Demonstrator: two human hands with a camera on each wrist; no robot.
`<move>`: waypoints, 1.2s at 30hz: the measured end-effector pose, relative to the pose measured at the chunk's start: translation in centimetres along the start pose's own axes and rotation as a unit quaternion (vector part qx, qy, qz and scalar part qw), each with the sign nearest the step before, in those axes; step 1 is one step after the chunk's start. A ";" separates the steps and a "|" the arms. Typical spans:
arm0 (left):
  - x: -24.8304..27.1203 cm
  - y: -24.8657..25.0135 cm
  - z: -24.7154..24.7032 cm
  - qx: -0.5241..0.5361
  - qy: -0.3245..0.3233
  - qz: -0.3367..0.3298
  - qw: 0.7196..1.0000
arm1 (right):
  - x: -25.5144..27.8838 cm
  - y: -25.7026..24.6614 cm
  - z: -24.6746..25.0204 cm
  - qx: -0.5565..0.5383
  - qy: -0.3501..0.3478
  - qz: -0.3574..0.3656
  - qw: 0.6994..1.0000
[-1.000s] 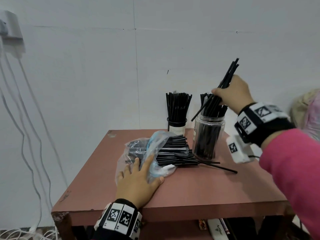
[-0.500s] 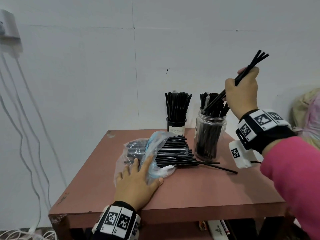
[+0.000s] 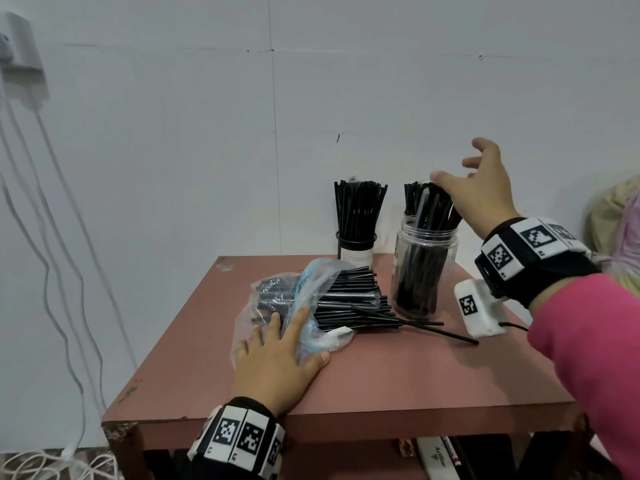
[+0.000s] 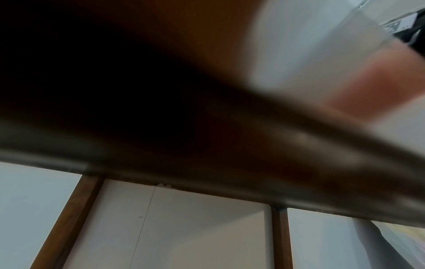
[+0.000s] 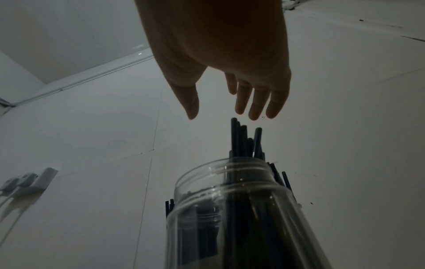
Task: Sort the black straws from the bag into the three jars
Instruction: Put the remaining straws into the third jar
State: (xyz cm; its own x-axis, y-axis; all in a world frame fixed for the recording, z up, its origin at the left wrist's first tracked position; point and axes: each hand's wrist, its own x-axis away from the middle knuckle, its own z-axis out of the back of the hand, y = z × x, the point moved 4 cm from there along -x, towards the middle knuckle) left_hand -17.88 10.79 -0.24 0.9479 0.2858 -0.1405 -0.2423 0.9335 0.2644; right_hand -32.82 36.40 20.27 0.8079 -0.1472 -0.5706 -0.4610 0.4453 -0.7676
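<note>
A clear plastic bag [image 3: 311,282] of black straws [image 3: 349,299] lies on the pink table [image 3: 415,382]. My left hand [image 3: 294,344] rests flat on the bag's near end. A clear jar [image 3: 424,271] full of straws stands at the back right. My right hand [image 3: 460,168] hovers just above its straw tips, fingers spread and empty. The right wrist view shows that right hand [image 5: 223,116] open over the clear jar [image 5: 230,209]. A labelled jar [image 3: 356,249] of upright straws stands left of the clear one. A third jar is not visible. The left wrist view is dark and blurred.
A loose straw [image 3: 436,330] lies on the table in front of the clear jar. The white wall rises right behind the jars. Cables [image 3: 45,237] hang from a wall box [image 3: 20,60] at the left. Boxes [image 3: 433,457] sit under the table.
My right hand held a bunch of straws tilted over the clear jar; it has let them go into the jar and now hangs open above it. My left hand has stayed put.
</note>
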 end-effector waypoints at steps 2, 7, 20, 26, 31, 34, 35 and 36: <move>0.0 0.0 0.0 -0.003 0.002 0.001 1.000 | 0.8 -1.0 0.4 0.006 0.020 0.041 0.999; 0.0 0.0 0.0 -0.005 0.001 0.002 1.000 | 6.8 -2.3 1.2 -0.160 0.061 0.062 0.983; 0.0 0.1 0.0 0.005 -0.006 0.002 1.000 | 17.7 8.7 -5.6 -0.486 -0.064 -0.527 0.694; 0.0 0.1 0.0 0.003 -0.008 0.003 1.000 | 16.8 9.7 -6.6 -0.493 -0.038 -0.508 0.706; 0.0 0.1 0.1 0.001 -0.008 0.001 1.000 | 16.5 9.7 -6.4 -0.452 -0.029 -0.460 0.763; 0.0 0.0 0.0 -0.001 -0.008 0.002 1.000 | 16.2 9.4 -5.6 -0.406 -0.012 -0.409 0.817; -0.1 0.0 -0.1 -0.001 -0.008 0.003 1.000 | 16.2 9.2 -5.3 -0.400 -0.006 -0.389 0.830; -0.1 0.0 -0.1 -0.002 -0.008 0.002 1.000 | 16.1 9.0 -5.1 -0.396 -0.004 -0.370 0.840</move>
State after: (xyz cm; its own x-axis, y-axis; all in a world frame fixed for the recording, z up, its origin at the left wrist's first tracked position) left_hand -17.97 10.82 -0.30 0.9500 0.2867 -0.1234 -0.2475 0.9329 0.2617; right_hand -25.83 33.53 2.74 0.9822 -0.1169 0.1471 0.0710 -0.4940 -0.8666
